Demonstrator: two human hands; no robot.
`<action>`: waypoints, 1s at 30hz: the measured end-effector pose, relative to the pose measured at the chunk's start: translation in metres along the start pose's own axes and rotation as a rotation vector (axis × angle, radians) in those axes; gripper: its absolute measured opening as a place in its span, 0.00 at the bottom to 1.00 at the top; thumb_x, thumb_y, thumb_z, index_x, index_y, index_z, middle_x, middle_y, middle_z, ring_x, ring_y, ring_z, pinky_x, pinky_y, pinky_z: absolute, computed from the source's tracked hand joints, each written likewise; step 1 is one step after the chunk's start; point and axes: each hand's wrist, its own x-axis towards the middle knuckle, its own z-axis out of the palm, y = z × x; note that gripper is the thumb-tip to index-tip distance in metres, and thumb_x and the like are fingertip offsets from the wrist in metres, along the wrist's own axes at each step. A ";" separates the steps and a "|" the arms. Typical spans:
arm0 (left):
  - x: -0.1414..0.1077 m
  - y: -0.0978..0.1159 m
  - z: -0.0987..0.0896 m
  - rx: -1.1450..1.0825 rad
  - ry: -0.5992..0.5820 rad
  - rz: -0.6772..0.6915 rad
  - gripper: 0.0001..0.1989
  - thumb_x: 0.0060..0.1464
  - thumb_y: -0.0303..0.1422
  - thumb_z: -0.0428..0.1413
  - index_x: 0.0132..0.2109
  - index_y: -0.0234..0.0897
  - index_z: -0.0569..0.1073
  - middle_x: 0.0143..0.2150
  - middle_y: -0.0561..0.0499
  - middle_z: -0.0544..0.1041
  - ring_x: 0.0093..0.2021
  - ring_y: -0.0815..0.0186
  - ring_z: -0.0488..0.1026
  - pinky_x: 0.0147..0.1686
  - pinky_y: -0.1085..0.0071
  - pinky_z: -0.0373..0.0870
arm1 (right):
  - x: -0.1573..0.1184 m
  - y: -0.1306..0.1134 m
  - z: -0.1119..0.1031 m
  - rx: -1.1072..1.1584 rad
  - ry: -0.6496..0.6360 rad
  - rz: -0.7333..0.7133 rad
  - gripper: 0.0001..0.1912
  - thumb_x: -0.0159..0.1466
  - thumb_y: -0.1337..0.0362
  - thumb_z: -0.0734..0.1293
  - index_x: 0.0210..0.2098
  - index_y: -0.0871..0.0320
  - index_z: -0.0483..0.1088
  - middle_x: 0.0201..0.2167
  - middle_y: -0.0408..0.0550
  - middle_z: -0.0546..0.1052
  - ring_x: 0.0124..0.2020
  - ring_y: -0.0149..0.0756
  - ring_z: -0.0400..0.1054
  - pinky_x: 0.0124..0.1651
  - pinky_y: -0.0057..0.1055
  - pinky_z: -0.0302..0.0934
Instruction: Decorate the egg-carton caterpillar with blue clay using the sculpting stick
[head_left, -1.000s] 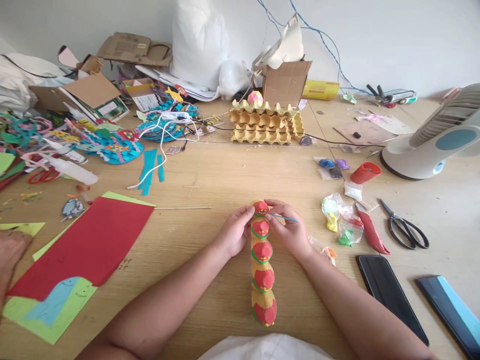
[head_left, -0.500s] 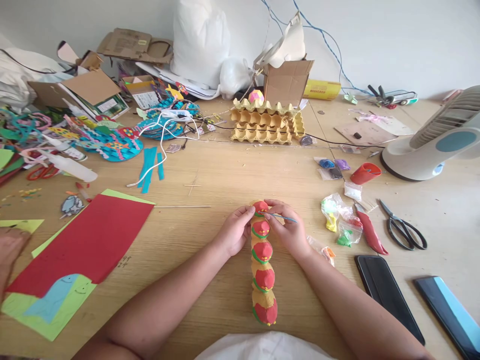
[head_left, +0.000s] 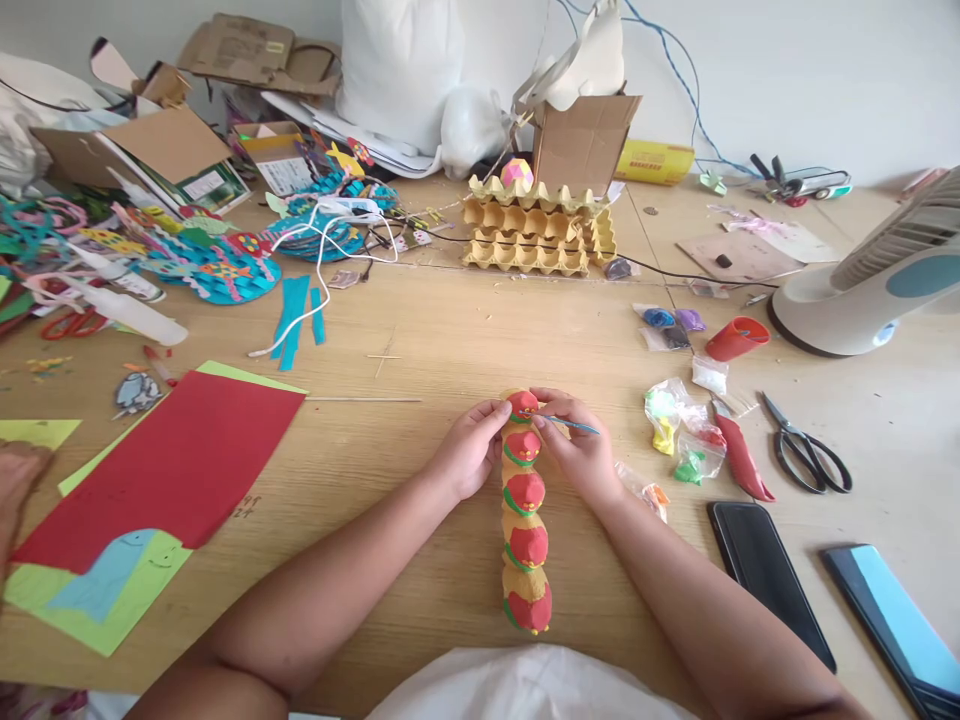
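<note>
A strip of egg carton cups (head_left: 525, 492) runs lengthwise in front of me. Each cup carries red and green clay-like covering with small yellow dots. My left hand (head_left: 471, 450) is closed on the strip's far end, its thumb beside the farthest cup. Pinched in my right hand (head_left: 583, 455) is a thin blue modelling tool (head_left: 576, 426). Its tip meets the red face of that farthest cup; the contact itself is too small to make out. Some right-hand fingers reach behind the strip's end.
Small bags of coloured clay (head_left: 688, 440), a red-handled cutter (head_left: 742, 460), scissors (head_left: 806, 445) and a phone (head_left: 771, 580) lie to the right. Red paper (head_left: 172, 460) lies left, near another person's hand (head_left: 19, 490). Egg trays (head_left: 536, 240) and a fan (head_left: 847, 290) stand farther back.
The whole view has shifted slightly. Both hands keep their hold, and the tool's tip stays at the farthest cup.
</note>
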 end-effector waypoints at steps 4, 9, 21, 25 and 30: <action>0.001 -0.001 -0.002 -0.002 0.009 0.000 0.15 0.51 0.40 0.72 0.38 0.34 0.79 0.37 0.49 0.84 0.32 0.68 0.79 0.32 0.74 0.73 | -0.001 0.000 0.000 0.037 0.003 0.028 0.04 0.67 0.59 0.73 0.38 0.51 0.78 0.52 0.51 0.83 0.55 0.45 0.77 0.61 0.46 0.70; 0.001 -0.002 -0.005 0.011 -0.015 -0.005 0.15 0.52 0.40 0.71 0.38 0.34 0.79 0.37 0.49 0.83 0.30 0.69 0.78 0.31 0.74 0.73 | -0.002 0.000 -0.001 0.020 -0.012 0.047 0.05 0.67 0.59 0.73 0.36 0.52 0.76 0.53 0.52 0.82 0.56 0.44 0.77 0.62 0.46 0.69; 0.001 0.002 -0.002 0.014 0.016 -0.014 0.17 0.50 0.41 0.72 0.38 0.34 0.78 0.32 0.52 0.81 0.27 0.70 0.76 0.28 0.75 0.72 | -0.001 0.000 -0.001 -0.019 -0.026 -0.021 0.02 0.67 0.60 0.73 0.38 0.50 0.78 0.53 0.50 0.82 0.57 0.44 0.76 0.63 0.47 0.68; 0.000 0.001 -0.003 0.018 0.024 -0.008 0.16 0.51 0.40 0.71 0.39 0.34 0.79 0.33 0.52 0.81 0.28 0.70 0.77 0.29 0.75 0.72 | -0.001 0.000 0.000 -0.023 -0.015 -0.027 0.01 0.67 0.61 0.73 0.39 0.50 0.78 0.53 0.50 0.82 0.57 0.43 0.76 0.63 0.46 0.68; 0.000 0.002 -0.003 0.025 0.039 -0.007 0.14 0.53 0.39 0.70 0.39 0.35 0.79 0.35 0.51 0.82 0.29 0.70 0.77 0.28 0.75 0.71 | -0.001 0.000 0.001 -0.030 -0.013 -0.022 0.03 0.67 0.60 0.73 0.38 0.51 0.77 0.53 0.50 0.82 0.56 0.44 0.76 0.63 0.46 0.68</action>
